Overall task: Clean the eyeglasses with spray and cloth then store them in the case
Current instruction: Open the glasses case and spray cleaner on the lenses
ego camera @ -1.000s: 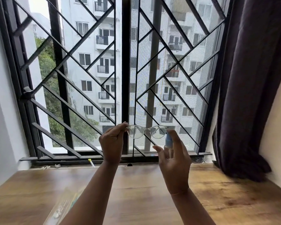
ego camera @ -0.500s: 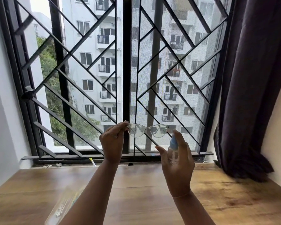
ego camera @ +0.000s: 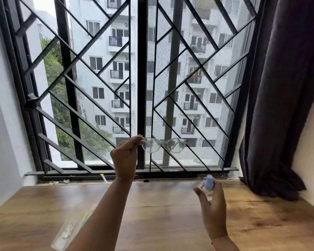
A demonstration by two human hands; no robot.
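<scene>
currently, my left hand (ego camera: pixel 125 156) pinches the eyeglasses (ego camera: pixel 163 145) at one end of the frame and holds them raised before the window grille (ego camera: pixel 98 105). the long axis of the eyeglasses runs level, from the pinch toward my right side. my right hand (ego camera: pixel 213 205) is curled round the spray bottle (ego camera: pixel 209 183), below the eyeglasses and to their right, well apart, cap end up. judgement: wiping is the likely next step, and the left hand is the nearer. the bottle is blurred. a clear pouch (ego camera: pixel 71 230) lies on the worktop (ego camera: pixel 161 214) below-left of the eyeglasses, partly hidden by my forearm, contents unreadable. no cloth or case can be identified.
</scene>
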